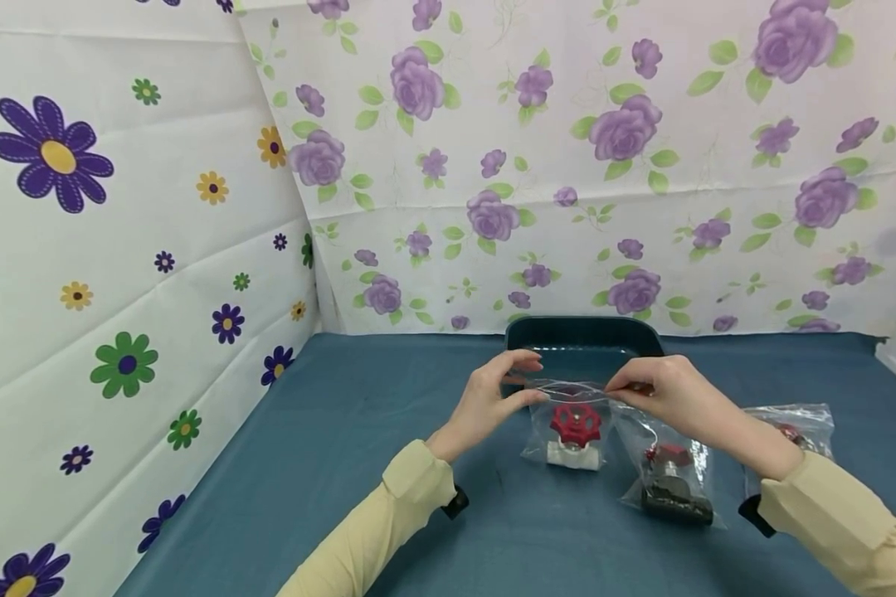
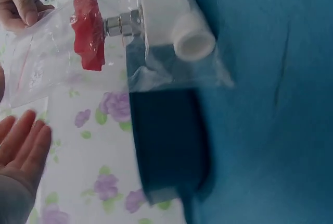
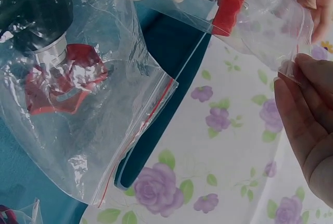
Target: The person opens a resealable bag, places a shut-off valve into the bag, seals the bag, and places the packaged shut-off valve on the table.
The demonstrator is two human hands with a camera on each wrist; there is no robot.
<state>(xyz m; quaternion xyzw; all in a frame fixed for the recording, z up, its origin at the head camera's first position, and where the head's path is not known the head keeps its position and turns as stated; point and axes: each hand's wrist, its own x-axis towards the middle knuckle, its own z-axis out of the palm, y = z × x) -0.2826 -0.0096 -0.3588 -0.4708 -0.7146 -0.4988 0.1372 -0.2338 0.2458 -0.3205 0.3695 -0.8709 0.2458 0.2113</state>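
Observation:
A clear zip bag (image 1: pixel 533 435) hangs above the table with a white valve (image 1: pixel 573 455) inside, topped by a red handwheel (image 1: pixel 576 424). My right hand (image 1: pixel 675 396) pinches the right end of the bag's mouth between thumb and fingertips. At the opposite end, my left hand (image 1: pixel 485 402) has its thumb and fingers spread apart, the thumb next to the bag's edge. The left wrist view shows that hand's fingers (image 2: pixel 23 146) fairly straight, off the plastic. Below my right hand, another zip bag (image 3: pixel 119 125) holds a dark valve (image 1: pixel 675 500) with a red handwheel.
Behind the hands, a dark teal bin (image 1: pixel 582 325) stands near the back of the blue-covered table (image 1: pixel 328 464). A third clear bag (image 1: pixel 817 427) with something red in it lies partly behind my right forearm. Flowered sheets (image 1: pixel 478 274) hang at the back and left.

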